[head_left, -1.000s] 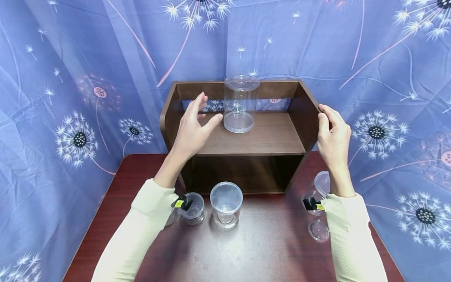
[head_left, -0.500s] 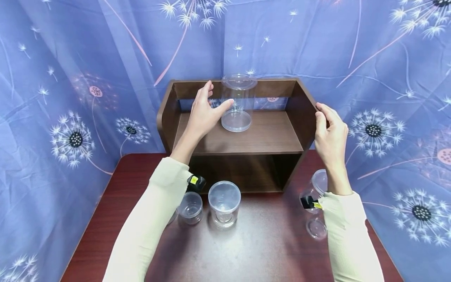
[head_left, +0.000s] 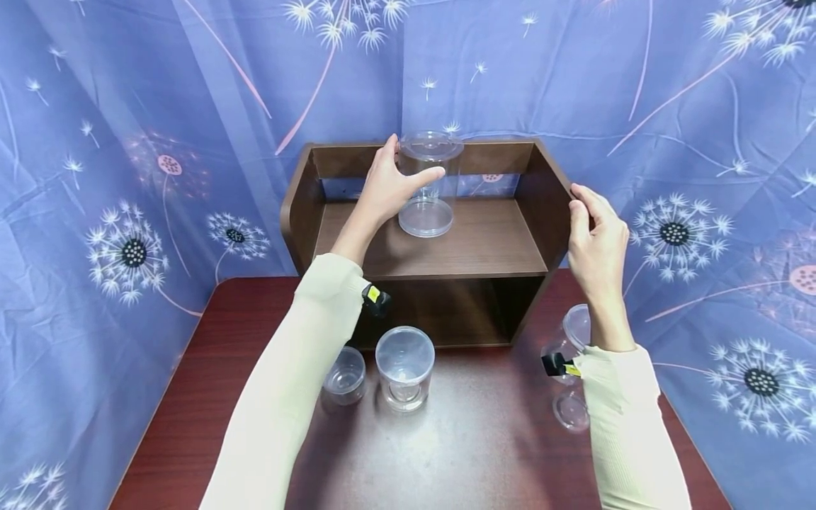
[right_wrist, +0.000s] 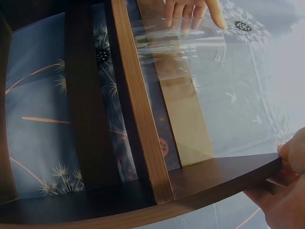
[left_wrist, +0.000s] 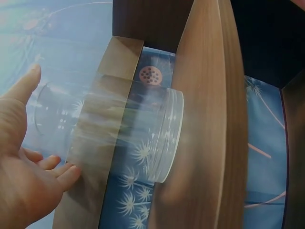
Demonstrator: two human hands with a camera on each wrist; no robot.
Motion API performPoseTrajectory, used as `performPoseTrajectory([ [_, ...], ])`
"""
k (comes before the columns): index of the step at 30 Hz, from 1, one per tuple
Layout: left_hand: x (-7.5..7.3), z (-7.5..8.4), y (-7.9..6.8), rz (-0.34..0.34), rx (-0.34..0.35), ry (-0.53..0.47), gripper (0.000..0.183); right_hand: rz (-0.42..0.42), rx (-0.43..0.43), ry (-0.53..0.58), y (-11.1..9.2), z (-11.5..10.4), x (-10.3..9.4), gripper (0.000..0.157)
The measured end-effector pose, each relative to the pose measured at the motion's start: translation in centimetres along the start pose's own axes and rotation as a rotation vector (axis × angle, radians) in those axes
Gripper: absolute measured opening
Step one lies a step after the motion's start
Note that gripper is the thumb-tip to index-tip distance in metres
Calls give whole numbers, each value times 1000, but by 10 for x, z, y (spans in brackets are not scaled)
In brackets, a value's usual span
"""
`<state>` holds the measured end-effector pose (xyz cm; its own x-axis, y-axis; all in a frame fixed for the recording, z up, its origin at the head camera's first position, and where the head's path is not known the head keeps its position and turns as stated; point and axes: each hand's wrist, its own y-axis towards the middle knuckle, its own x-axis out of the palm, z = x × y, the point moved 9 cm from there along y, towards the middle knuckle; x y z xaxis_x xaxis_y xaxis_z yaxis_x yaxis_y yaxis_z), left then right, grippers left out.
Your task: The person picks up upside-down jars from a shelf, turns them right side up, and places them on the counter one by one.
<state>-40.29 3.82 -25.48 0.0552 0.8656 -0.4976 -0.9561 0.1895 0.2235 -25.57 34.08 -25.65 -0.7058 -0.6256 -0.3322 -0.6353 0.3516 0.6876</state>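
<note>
A tall clear lidded canister (head_left: pixel 426 221) stands upright on the upper level of a dark brown wooden shelf (head_left: pixel 497 241). My left hand (head_left: pixel 390 185) is at the canister's left side near its top, thumb in front and fingers toward the back. In the left wrist view the left hand (left_wrist: pixel 28 176) has its thumb and fingers spread about the canister (left_wrist: pixel 167 138); whether they touch it I cannot tell. My right hand (head_left: pixel 598 248) grips the front edge of the shelf's right side panel, which shows between thumb and fingers in the right wrist view (right_wrist: pixel 286 191).
On the red-brown table (head_left: pixel 484 439) in front of the shelf stand a wide-mouthed clear container (head_left: pixel 405 365) and a smaller clear jar (head_left: pixel 346 377). To the right, another clear container (head_left: pixel 567 340) and a small round clear piece (head_left: pixel 571 411) are partly behind the right sleeve.
My left hand has moved right and away from me, from the shelf's left part to the canister. My right hand stays on the side panel, and the canister has not moved.
</note>
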Motion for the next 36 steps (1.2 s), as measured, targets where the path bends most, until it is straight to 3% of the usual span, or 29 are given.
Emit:
performPoseTrajectory([
  [9, 6, -2, 7, 32, -27, -36, 119, -3, -8, 18, 0, 0, 0, 29],
  [22, 12, -4, 11, -14, -29, -94, 116, 5, -8, 39, 1, 1, 0, 28],
  [36, 12, -3, 8, 3, -23, -106, 109, 5, -12, 39, 0, 1, -2, 28],
])
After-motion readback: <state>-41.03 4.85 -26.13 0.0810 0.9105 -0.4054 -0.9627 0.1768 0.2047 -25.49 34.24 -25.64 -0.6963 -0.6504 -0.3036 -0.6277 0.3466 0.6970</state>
